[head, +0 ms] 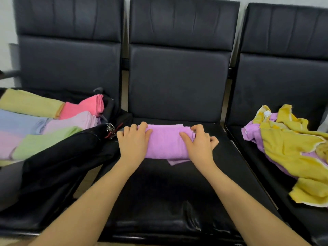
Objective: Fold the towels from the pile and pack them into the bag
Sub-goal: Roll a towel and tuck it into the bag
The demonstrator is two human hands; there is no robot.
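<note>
Resting on the middle seat of a row of black chairs, the folded purple towel reads as light, limp terry that sags unless carried from both short ends. I see my left hand curled over its left end, fingers wrapped round the far edge. My right hand grips the right end, fingertips pinching the folded layers. The bag, already holding folded towels, lies open just left; the unfolded pile sits on the right seat.
</note>
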